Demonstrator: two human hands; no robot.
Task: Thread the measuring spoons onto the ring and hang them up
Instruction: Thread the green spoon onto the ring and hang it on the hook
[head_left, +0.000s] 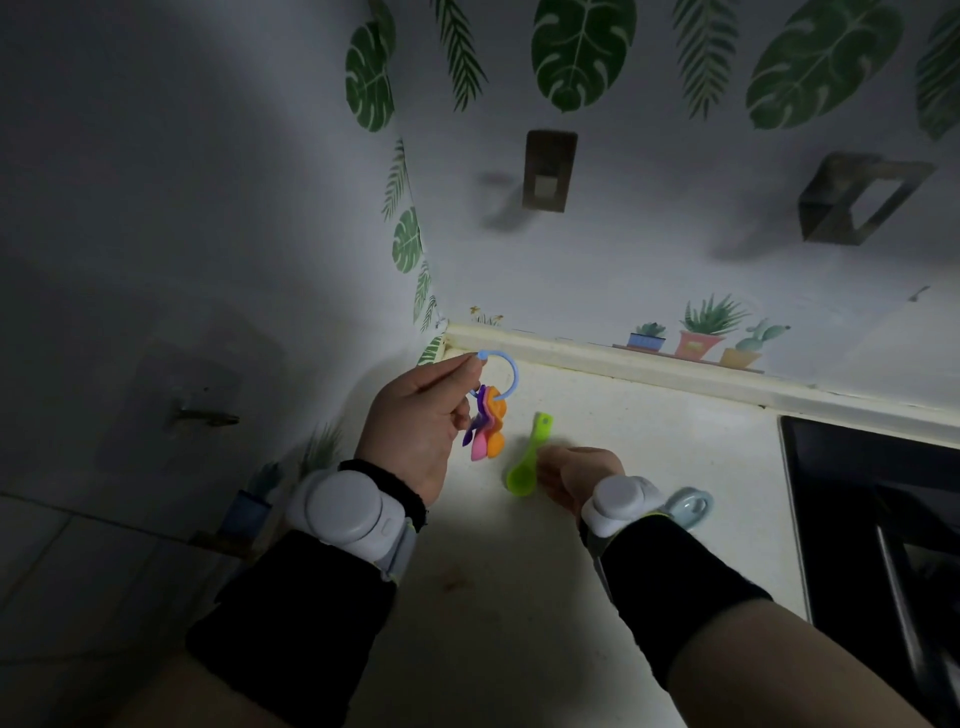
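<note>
My left hand (423, 415) pinches a light blue plastic ring (511, 370) above the white counter (649, 441). Purple, pink and orange measuring spoons (488, 426) hang bunched on the ring. To their right a green measuring spoon (527, 460) is tilted with its bowl low and its handle pointing up and away; my right hand (574, 475) holds it at the handle's middle. A pale blue spoon (693, 506) lies on the counter behind my right wrist, partly hidden by it.
On the leaf-patterned wall above the counter sit a dark adhesive hook (549, 170) and a dark rectangular holder (857, 200). Another hook (205, 415) sticks out of the dim left wall. A black cooktop (872, 519) borders the counter at right.
</note>
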